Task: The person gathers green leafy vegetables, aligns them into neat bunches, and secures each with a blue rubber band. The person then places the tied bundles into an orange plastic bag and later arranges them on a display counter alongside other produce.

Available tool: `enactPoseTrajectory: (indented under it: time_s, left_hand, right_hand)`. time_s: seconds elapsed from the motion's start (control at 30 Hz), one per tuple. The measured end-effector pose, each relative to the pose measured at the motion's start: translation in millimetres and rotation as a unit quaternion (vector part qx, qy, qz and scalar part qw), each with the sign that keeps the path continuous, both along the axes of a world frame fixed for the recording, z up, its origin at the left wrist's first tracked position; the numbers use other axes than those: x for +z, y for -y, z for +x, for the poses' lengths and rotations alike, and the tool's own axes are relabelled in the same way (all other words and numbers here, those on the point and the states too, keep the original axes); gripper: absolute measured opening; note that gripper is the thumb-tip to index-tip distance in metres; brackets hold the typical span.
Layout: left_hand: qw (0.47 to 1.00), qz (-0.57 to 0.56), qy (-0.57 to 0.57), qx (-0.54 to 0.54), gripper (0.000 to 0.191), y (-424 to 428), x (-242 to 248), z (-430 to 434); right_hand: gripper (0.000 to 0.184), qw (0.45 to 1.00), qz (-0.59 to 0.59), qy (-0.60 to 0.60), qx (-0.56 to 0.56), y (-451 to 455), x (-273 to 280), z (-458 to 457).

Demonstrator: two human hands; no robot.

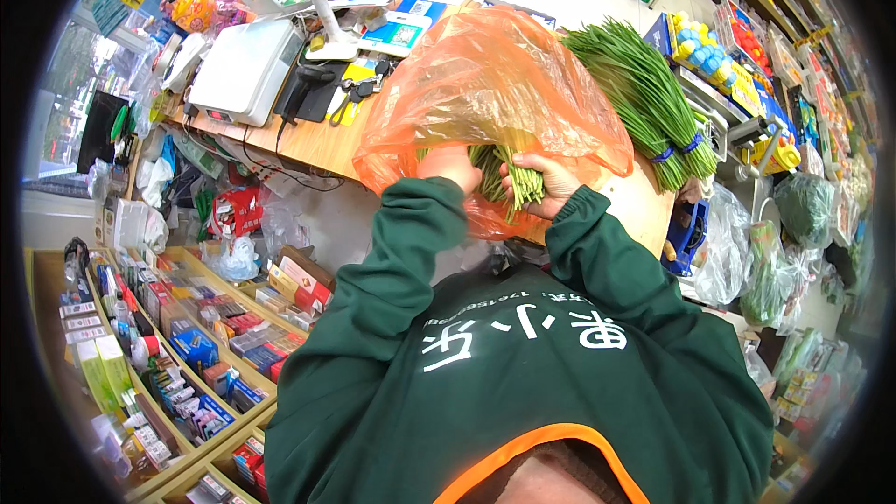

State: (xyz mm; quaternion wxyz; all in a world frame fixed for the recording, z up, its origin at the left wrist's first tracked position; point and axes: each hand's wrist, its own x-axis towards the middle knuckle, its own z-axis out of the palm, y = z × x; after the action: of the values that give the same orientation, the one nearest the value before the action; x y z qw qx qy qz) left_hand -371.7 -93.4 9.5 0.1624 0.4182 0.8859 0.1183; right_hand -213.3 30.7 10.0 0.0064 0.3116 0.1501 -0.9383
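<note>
A thin orange plastic bag [490, 84] is spread over the wooden counter, its mouth facing me. Inside its mouth, my right hand [553, 182] grips a bundle of green stalks [525, 185], the cut ends pointing towards me. My left hand [448, 164] reaches into the same opening beside more stalks; the bag's edge and the bent wrist hide most of its fingers. Through the film the leafy part of the bundle shows only faintly. To the right of the bag lie long green bunches that look like garlic chives [630, 77], tied with purple bands [661, 154].
On the wooden counter [308, 147] to the left stand a white box-shaped device [245, 70], a black handheld scanner [304, 87], keys [360, 91] and a display stand [329, 42]. A compartmented tray of small boxes [189, 343] lies low left. Bagged vegetables [763, 273] are at right.
</note>
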Motion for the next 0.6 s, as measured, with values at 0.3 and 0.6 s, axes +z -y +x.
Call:
enactPoseTrajectory:
  time_s: [0.3, 0.6]
  left_hand:
    - [0.889, 0.012, 0.458, 0.026, 0.025, 1, 20, -20]
    - [0.971, -0.007, 0.178, -0.159, 0.028, -2, 31, -3]
  right_hand:
    - [0.026, 0.996, 0.014, -0.076, 0.036, 18, 3, -7]
    - [0.023, 0.999, 0.004, -0.025, 0.033, 23, -4, -16]
